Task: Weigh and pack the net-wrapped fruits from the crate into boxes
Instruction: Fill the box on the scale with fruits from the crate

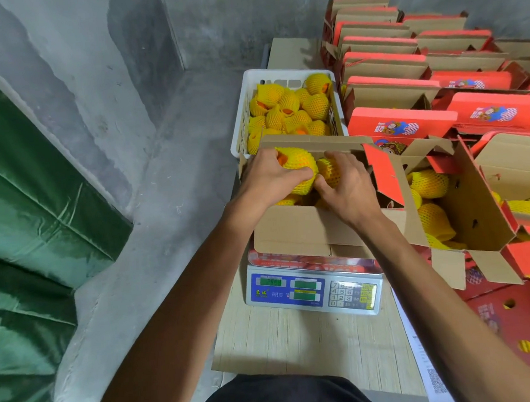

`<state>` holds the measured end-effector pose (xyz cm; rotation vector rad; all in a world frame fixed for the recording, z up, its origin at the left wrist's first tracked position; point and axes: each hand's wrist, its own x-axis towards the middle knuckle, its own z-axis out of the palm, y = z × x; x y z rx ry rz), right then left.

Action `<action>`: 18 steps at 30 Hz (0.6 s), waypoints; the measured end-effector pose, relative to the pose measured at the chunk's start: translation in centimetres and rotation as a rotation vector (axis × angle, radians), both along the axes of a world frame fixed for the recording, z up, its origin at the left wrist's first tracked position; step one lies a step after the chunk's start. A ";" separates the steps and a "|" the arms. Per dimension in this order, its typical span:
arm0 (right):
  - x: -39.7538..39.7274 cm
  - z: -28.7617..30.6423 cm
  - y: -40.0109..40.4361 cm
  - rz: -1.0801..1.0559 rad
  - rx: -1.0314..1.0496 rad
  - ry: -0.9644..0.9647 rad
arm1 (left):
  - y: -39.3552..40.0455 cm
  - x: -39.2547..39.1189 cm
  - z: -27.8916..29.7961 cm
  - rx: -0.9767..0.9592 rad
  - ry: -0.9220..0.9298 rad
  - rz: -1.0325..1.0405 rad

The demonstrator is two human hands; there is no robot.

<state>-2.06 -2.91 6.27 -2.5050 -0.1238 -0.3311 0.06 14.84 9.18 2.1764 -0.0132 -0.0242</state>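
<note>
An open cardboard box (303,232) sits on a digital scale (314,290) with a lit green display. My left hand (268,177) grips a fruit in yellow foam net (297,164) above the box opening. Close beside it, my right hand (347,185) rests on a second netted fruit (329,171) inside the box. More netted fruits lie deeper in the box, mostly hidden by my hands. Behind the box stands a white plastic crate (244,108) holding several netted fruits (291,108).
To the right, an open red box (474,214) holds netted fruits, and rows of red and brown boxes (404,65) fill the back right. A wooden board (304,339) carries the scale. A grey concrete wall and a green tarp (23,217) lie to the left.
</note>
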 end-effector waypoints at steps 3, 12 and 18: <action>0.0 -0.1 -0.1 -0.003 0.010 0.015 | -0.2 -0.1 0.0 -0.008 0.014 0.005; 0.0 -0.1 -0.6 -0.021 0.027 0.059 | -0.2 -0.3 -0.1 0.018 -0.005 0.010; 0.1 -0.2 -0.6 -0.040 0.014 0.029 | 0.3 -0.7 0.2 0.043 0.038 -0.058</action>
